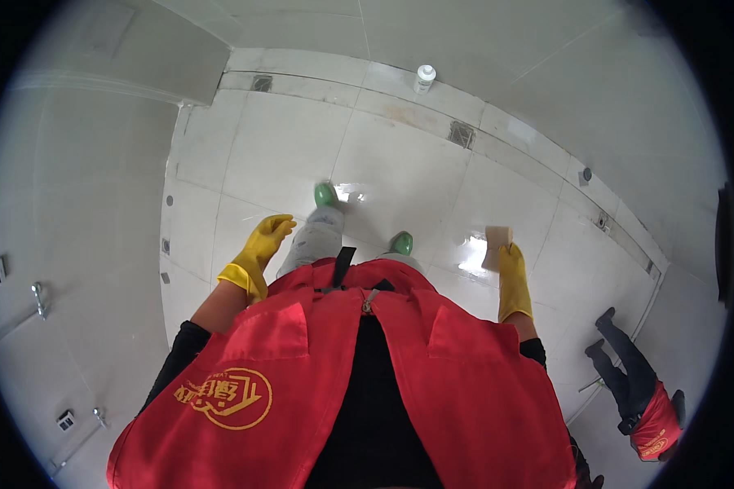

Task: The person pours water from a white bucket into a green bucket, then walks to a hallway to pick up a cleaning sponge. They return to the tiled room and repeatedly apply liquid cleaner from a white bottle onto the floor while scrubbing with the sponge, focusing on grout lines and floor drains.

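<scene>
My left hand (269,239), in a yellow rubber glove, hangs beside my grey trouser leg (314,241). Its fingers are loosely bent and nothing shows in them. At the right, my right hand (514,281) wears a matching glove and grips a tan sponge-like block (498,238) by its edge. The block is above the wet, shiny floor; its exact kind is hard to tell. My green boots, the left one (325,194) and the right one (402,243), stand on pale floor tiles (397,153).
A white bottle (425,79) stands by the far wall. Floor drain grates (462,134) (261,83) lie along that edge. Taps (39,299) project from the left wall. A person in a red vest (653,422) is at the lower right, near a thin pole (590,384).
</scene>
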### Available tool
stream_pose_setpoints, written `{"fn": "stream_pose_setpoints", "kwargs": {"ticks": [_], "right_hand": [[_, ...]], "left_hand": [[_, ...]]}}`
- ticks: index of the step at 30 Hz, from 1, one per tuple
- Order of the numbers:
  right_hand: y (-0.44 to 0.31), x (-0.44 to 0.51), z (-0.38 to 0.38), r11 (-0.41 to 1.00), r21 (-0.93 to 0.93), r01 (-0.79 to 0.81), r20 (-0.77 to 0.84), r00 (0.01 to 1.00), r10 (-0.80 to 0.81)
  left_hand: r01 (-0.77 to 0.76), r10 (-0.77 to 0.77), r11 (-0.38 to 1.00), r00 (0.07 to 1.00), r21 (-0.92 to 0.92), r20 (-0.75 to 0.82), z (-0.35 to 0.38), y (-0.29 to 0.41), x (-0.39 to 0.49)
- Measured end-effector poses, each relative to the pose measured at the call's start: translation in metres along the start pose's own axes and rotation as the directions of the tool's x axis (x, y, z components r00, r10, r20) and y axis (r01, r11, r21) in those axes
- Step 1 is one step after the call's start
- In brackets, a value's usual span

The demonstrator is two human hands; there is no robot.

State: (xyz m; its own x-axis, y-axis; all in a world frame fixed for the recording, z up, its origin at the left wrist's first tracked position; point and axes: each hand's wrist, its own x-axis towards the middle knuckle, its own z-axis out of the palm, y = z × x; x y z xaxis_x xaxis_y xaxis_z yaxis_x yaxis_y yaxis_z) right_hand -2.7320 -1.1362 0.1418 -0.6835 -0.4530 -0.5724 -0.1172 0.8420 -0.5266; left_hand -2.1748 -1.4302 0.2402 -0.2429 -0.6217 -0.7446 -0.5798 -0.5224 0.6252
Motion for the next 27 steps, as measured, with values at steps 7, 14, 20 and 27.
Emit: {"fn": "stream_pose_setpoints", "kwargs": {"ticks": [7,14,20,27], "right_hand": [[-0.127,0.033,0.050,0.992,0.064,-0.107,-0.024,0.994,0.108],[-0.191,0.077,0.126,0.956,0.125,-0.264,0.054,0.964,0.260],[-0.227,0.221,0.216,0.991,0.098,0.087,0.278,0.954,-0.111],[-0.181,0.378,0.370,0.884,-0.225,0.410,0.522,0.817,-0.247]], "left_hand": [[-0.012,0.004,0.995,0.997,0.097,0.079,-0.067,0.022,0.155],[-0.032,0.038,0.976,0.999,0.217,-0.023,-0.146,0.099,0.298],[-0.075,0.094,0.977,0.992,0.198,-0.089,-0.121,0.108,0.414],[-0.029,0.014,0.994,0.991,0.110,0.131,-0.029,0.047,0.543]]}}
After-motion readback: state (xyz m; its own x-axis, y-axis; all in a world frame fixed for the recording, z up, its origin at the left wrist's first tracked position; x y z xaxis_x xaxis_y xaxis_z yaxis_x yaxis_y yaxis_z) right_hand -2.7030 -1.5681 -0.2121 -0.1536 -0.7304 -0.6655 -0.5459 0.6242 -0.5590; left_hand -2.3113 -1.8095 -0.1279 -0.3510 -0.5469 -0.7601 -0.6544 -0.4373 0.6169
